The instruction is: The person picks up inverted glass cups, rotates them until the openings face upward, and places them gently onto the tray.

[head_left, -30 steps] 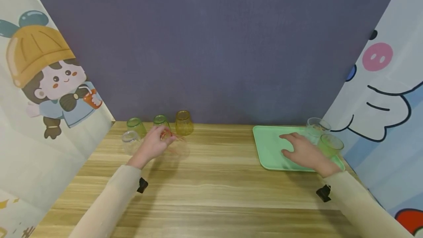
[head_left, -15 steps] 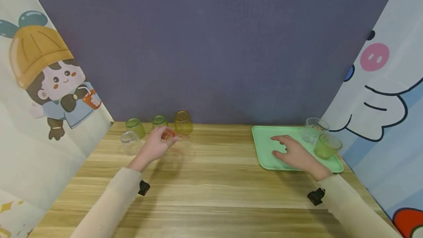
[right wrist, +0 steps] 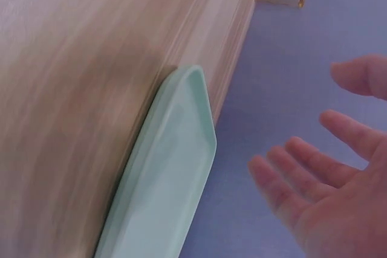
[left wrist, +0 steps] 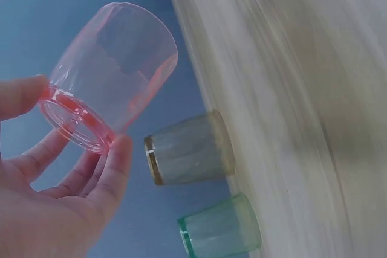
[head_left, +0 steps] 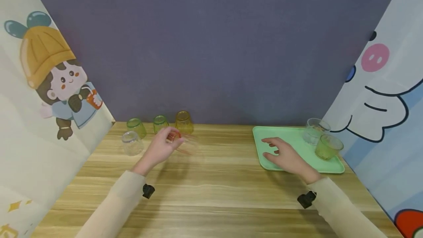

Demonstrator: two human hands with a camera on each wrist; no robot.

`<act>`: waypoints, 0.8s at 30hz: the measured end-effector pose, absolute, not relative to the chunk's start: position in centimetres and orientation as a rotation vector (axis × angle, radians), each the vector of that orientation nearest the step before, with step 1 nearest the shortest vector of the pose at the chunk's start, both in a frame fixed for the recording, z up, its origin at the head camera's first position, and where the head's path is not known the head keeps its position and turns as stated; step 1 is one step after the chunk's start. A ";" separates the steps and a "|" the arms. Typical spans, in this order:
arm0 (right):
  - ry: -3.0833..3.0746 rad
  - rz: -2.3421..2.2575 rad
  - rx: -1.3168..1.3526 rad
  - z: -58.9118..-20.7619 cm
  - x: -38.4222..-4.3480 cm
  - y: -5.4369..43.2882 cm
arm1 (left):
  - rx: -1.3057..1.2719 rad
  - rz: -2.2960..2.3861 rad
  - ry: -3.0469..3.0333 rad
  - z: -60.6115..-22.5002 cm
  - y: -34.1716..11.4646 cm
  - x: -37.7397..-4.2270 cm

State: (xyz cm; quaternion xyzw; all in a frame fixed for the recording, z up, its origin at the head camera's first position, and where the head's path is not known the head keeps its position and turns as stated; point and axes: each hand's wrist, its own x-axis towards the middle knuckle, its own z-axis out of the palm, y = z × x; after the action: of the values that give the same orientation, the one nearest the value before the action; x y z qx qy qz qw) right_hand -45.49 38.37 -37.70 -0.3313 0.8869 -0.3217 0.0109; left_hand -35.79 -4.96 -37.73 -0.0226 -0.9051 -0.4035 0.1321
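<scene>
Room between amber glass (head_left: 184,123) and tray (head_left: 281,132)

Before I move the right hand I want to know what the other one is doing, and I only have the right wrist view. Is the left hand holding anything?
Observer: Yes. In the left wrist view, the left hand grips a pink-tinted tumbler at its thick base end.

Operator: Thanks. I see only part of the green tray, and nothing on that part. Is anything standing elsewhere on it?

Observer: Yes. The head view shows two tumblers at the tray's right end, a clear tumbler and a yellow-green tumbler, both with their mouths up.
</scene>
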 end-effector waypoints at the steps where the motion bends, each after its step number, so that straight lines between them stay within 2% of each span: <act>1: 2.761 -1.017 -1.036 -37.8 -45.4 38.3 | -0.068 -1.183 -2.625 -37.7 -4.8 -35.7; 24: 2.613 -1.251 -1.016 -39.2 -44.9 36.1 | -0.070 -1.389 -2.534 -37.6 -2.4 -34.8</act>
State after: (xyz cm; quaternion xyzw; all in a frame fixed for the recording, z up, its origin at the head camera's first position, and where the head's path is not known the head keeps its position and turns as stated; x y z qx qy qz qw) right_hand -44.86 36.13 -39.24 -0.3307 0.8506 -0.4071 0.0359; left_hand -34.81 -2.37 -37.61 -0.0241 -0.8698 -0.4766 0.1252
